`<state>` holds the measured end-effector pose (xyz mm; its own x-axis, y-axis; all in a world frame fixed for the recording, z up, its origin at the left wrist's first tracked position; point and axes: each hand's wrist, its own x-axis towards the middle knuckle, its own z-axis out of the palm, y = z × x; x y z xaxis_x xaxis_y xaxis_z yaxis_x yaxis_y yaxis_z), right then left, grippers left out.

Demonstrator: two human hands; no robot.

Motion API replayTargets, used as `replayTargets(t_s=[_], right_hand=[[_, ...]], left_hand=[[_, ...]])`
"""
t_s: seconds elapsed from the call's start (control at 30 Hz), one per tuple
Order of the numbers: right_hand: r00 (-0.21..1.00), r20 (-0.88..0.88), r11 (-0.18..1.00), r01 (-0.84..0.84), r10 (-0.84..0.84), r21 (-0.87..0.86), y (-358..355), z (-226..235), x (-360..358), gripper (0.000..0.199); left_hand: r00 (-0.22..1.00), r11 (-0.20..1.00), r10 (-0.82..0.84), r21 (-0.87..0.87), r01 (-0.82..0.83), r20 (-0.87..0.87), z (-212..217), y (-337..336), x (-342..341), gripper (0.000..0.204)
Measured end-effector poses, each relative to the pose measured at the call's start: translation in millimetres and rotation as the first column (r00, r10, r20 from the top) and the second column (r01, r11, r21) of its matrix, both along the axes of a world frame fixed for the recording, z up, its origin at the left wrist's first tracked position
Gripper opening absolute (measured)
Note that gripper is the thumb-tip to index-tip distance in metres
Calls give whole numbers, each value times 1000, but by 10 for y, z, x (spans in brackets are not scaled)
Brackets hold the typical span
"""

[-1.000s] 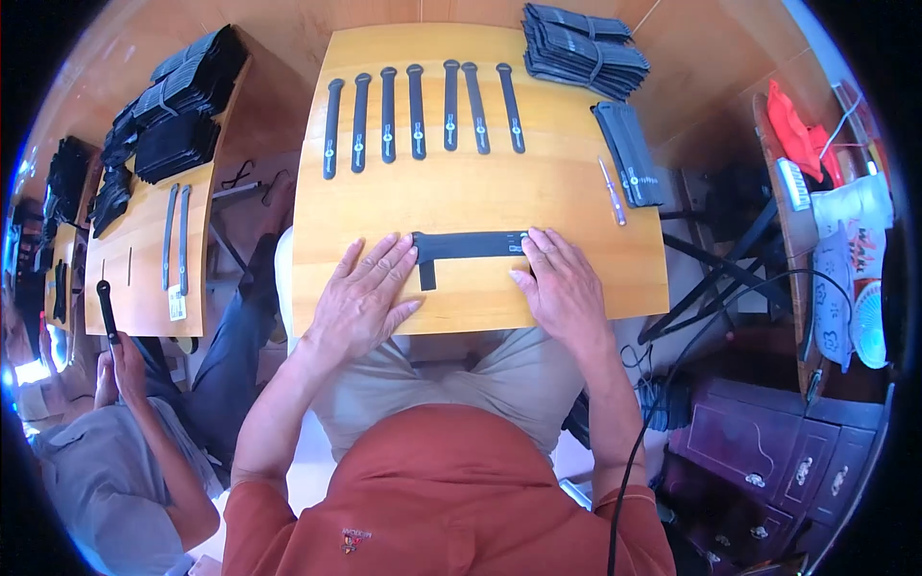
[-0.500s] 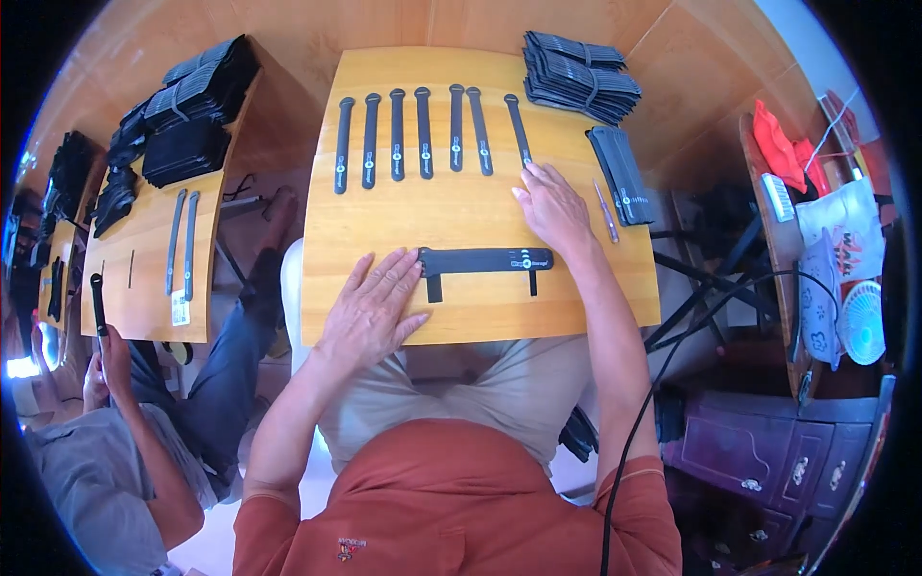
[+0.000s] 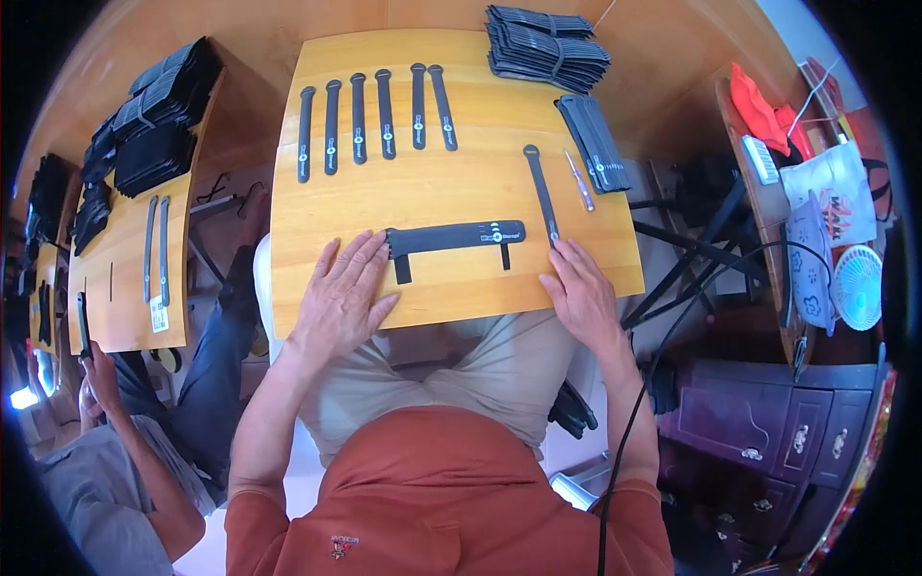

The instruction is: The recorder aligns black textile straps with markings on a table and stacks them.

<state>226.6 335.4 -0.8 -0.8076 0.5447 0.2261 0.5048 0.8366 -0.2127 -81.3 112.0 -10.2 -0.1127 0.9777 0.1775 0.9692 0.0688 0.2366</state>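
Note:
My left hand (image 3: pixel 341 298) lies flat on the wooden table, its fingers stretched out and fingertips against the left end of a wide black strap (image 3: pixel 451 236). Two short black tabs (image 3: pixel 403 269) stick out below that strap, which lies crosswise before me. To its right, my right hand (image 3: pixel 584 296) has its fingertips on the lower end of a narrow black strap (image 3: pixel 541 187) with a rounded, slotted top. Its thumb stands apart from the fingers. Farther back, several matching narrow straps (image 3: pixel 358 118) lie in a row.
Banded black bundles (image 3: pixel 547 53) sit at the far right of the table (image 3: pixel 461 298), near a stack of straps (image 3: pixel 594 144) and a thin pen-like tool (image 3: pixel 579 180). At left, another person's hand (image 3: pixel 99 379) holds a black strap beside another table. A black cable (image 3: pixel 663 360) crosses my right side.
My right hand has drawn the rightmost narrow strap out of the row toward me, beside the wide strap. The left hand stays at the wide strap's end. The whole view has shifted slightly.

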Motion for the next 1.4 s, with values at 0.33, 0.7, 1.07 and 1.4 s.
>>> replayTargets(t_s=[0.33,0.7,1.07,1.4], right_hand=[[987,-128,958,-60,100,280,-395,-288,492,27],[908,-393,952,-24,148,304,-1237,524,667,24],[566,-681,569,-399,-465,-719,-1113,584,218,20],[692,-613,735,-175,-382,-655,-500,74,-106,13]], left_hand=[[996,998,40,45,-43,77,13,43,66,61],[931,906,-241,407,114,275,173,74,963,85],[761,944,-331,199,265,558,297,-109,1179,66],[323,976,190,-143,-164,927,307,-177,713,13]])
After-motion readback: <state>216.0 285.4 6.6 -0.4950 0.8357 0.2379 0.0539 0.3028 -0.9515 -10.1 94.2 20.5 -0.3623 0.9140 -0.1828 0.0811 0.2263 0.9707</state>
